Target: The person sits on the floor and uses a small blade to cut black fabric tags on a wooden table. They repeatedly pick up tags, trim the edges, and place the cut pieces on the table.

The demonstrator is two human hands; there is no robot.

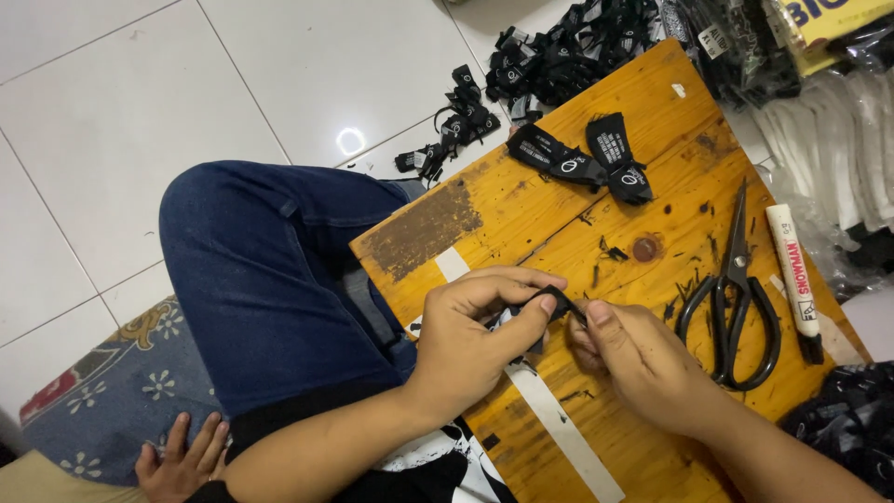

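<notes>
Pinched black label, both hands curled

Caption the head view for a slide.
Both hands, left hand and right hand, pinch a black label over a wooden board.

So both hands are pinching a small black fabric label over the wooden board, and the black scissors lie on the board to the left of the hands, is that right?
Not quite. The head view shows the black scissors lying to the right of the hands, beside a white marker. The rest holds: the left hand and right hand pinch a small black fabric label over the wooden board.
</notes>
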